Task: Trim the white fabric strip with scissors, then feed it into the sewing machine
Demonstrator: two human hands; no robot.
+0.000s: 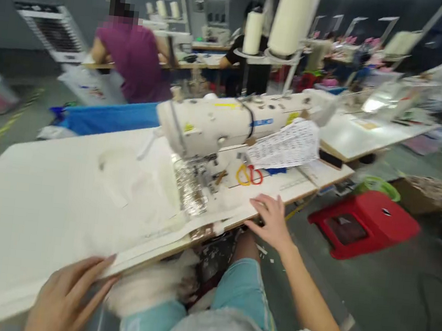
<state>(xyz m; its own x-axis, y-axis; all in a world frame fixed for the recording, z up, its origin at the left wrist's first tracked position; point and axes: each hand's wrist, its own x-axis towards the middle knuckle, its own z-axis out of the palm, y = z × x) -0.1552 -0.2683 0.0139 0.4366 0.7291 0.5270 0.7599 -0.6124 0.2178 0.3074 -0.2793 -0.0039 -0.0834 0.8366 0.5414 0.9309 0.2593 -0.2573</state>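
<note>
A long strip of white cloth (149, 246) lies along the front edge of the white sewing table (44, 189). At the lower left, my left hand (73, 295) rests at the strip's edge with its fingers stretched out. My right hand (272, 223) is at the strip's right part by the table edge, its thumb and fingers apart. Between the hands stands the sewing machine (209, 125), its needle area beside a shiny foil-covered plate (190, 188). More pale cloth (140, 183) lies left of the needle; its outlines are blurred.
Yellow and red handled scissors (249, 175) and a printed paper (286, 145) lie by the machine. Thread cones (291, 23) stand above it. A red stool (365, 223) is on the floor at right. Another person (132, 56) sits beyond a blue cloth bin (111, 117).
</note>
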